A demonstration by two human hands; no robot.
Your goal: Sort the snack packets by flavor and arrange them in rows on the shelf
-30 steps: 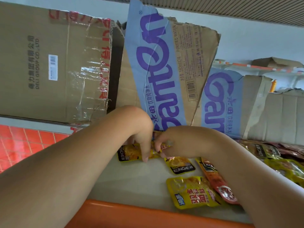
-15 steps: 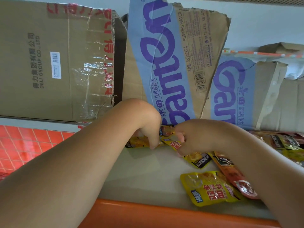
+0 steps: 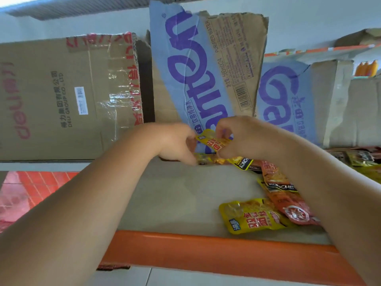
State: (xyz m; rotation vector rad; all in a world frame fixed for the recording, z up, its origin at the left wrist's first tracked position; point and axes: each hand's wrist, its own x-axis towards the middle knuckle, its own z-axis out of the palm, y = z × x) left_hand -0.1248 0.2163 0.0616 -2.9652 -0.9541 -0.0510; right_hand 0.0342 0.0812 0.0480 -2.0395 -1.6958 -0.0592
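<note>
Our left hand (image 3: 177, 143), at the centre of the frame, curls its fingers onto the left end of a yellow packet (image 3: 214, 142). Just right of it, our right hand (image 3: 241, 139) pinches the other end. The packet hangs between the two, lifted off the shelf (image 3: 175, 195).

Sweeping from the left edge, a taped brown box (image 3: 61, 96) stands at the back, then a torn blue-printed cardboard (image 3: 193, 69) rises behind the hands. Below the right hand, black-labelled packets (image 3: 243, 162) lie along the back. At lower right a matching yellow packet (image 3: 253, 217) lies flat near the orange shelf lip (image 3: 206, 248), touching a red packet (image 3: 292, 209). More packets heap at the right edge (image 3: 360, 159).

We judge these pouches light, soft and glossy, likely to slide on each other and to crumple if squeezed. The flat sealed ends look like the best grip, leaving the filled middle alone.
</note>
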